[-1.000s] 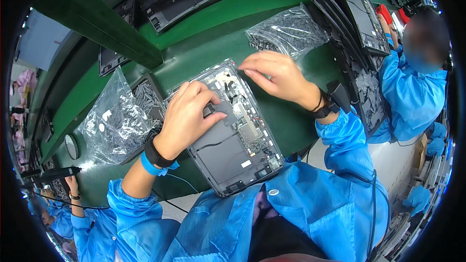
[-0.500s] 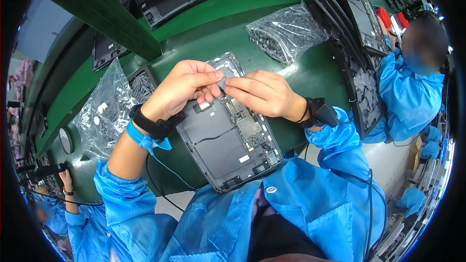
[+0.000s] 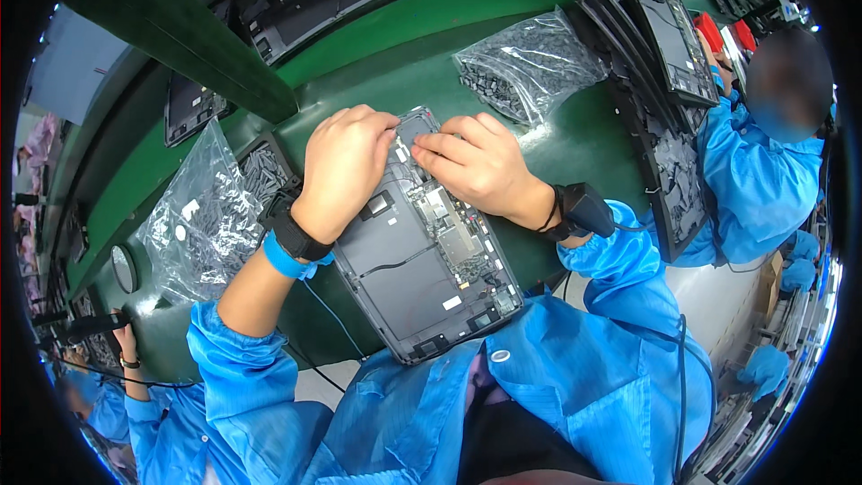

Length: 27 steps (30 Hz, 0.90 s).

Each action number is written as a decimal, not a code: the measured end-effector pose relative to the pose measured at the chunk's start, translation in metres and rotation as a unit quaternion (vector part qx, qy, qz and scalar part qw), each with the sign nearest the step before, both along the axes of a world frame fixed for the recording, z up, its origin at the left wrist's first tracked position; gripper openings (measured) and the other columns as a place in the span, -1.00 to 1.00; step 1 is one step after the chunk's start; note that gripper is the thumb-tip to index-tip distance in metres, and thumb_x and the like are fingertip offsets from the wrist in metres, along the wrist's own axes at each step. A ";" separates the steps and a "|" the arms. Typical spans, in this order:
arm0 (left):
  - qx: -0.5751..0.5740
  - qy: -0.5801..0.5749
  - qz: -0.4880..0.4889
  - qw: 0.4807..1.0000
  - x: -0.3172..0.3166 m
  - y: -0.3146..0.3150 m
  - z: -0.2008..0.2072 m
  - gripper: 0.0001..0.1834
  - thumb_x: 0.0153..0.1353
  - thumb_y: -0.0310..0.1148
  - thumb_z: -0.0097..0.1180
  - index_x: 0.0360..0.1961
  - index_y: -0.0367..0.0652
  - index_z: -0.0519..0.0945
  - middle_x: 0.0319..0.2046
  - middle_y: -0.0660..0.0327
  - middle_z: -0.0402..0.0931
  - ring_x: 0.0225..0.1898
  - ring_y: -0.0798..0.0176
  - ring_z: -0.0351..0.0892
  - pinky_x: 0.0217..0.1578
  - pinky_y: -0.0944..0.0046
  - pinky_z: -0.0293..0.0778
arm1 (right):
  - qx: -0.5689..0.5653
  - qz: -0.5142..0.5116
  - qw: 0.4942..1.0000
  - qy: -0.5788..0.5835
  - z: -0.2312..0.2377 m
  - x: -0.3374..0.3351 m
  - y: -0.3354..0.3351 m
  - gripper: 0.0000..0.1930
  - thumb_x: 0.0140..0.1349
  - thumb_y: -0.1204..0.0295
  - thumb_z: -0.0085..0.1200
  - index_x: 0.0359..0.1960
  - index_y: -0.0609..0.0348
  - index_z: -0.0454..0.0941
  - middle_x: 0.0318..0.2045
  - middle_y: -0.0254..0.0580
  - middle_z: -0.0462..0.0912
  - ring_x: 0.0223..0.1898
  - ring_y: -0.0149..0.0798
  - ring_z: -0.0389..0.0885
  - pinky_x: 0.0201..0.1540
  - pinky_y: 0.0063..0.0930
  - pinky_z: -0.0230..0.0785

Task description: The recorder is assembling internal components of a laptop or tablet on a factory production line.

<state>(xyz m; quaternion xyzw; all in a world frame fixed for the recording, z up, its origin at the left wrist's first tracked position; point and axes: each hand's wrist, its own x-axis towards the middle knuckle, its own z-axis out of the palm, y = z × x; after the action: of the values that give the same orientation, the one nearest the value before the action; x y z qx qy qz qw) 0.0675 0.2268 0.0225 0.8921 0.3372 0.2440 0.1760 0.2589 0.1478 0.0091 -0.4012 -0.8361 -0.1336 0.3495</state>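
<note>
An opened dark tablet casing [image 3: 395, 283], with circuit boards and a black ribbon cable showing, lies tilted in front of me, its near end by my jacket. My left hand [image 3: 348, 166] is closed over its far left edge, thumb and fingers curled together; what they pinch is hidden. From the other side my right hand [image 3: 476, 162] reaches over the far end, fingers bent together with the tips on the casing's inside. Between the fingertips lies a small dark grey flat piece [image 3: 413, 128]; whether either hand grips it is unclear.
Clear bags of small dark parts [image 3: 530, 63] lie at the far right and left [image 3: 202, 224]. Stacked tablet casings [image 3: 664, 27] stand right, above a tray of dark pieces [image 3: 678, 180]. A green post [image 3: 189, 31] rises far left. Co-workers [image 3: 763, 171] sit on both sides.
Both hands have lowered toward the casing's far end. The grey piece held between them before now appears against the casing. My left hand has turned, its back now facing up.
</note>
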 end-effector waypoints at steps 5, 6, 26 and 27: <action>0.016 -0.005 0.003 1.000 -0.002 0.002 -0.002 -0.90 0.09 -0.46 0.21 -0.34 -0.17 0.70 -0.42 0.15 0.58 -0.29 0.02 0.59 -0.20 0.09 0.49 | -0.026 -0.006 1.000 -0.014 -0.003 0.000 0.003 -0.77 -0.06 0.48 0.25 -0.29 0.14 0.69 -0.22 -0.35 0.70 -0.28 -0.32 0.59 -0.33 -0.46 0.37; 0.008 -0.004 0.006 1.000 -0.002 0.002 -0.002 -0.90 0.09 -0.46 0.21 -0.34 -0.17 0.70 -0.43 0.15 0.58 -0.29 0.03 0.59 -0.20 0.09 0.49 | -0.038 0.006 0.999 0.010 -0.007 -0.001 0.005 -0.77 -0.05 0.48 0.25 -0.28 0.14 0.70 -0.21 -0.35 0.70 -0.26 -0.32 0.59 -0.31 -0.46 0.38; 0.038 0.004 -0.003 0.999 0.001 -0.002 -0.002 -0.89 0.11 -0.49 0.18 -0.32 -0.21 0.67 -0.44 0.14 0.51 -0.30 0.02 0.54 -0.22 0.08 0.44 | -0.060 0.048 0.997 -0.031 0.002 0.011 0.001 -0.70 -0.03 0.49 0.15 -0.20 0.27 0.63 -0.09 -0.15 0.66 -0.12 -0.20 0.60 -0.21 -0.40 0.45; 0.042 0.001 -0.007 0.999 0.001 -0.002 0.000 -0.89 0.12 -0.50 0.17 -0.31 -0.22 0.67 -0.44 0.12 0.52 -0.31 0.00 0.54 -0.22 0.08 0.44 | -0.053 0.059 0.996 -0.038 0.002 0.014 0.003 -0.70 -0.03 0.49 0.15 -0.20 0.26 0.64 -0.08 -0.17 0.66 -0.10 -0.21 0.59 -0.20 -0.40 0.45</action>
<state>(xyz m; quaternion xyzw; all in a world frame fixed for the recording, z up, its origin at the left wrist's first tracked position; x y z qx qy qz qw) 0.0686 0.2251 0.0220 0.9014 0.3205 0.2555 0.1393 0.2730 0.1513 0.0108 -0.3633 -0.8770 -0.0837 0.3033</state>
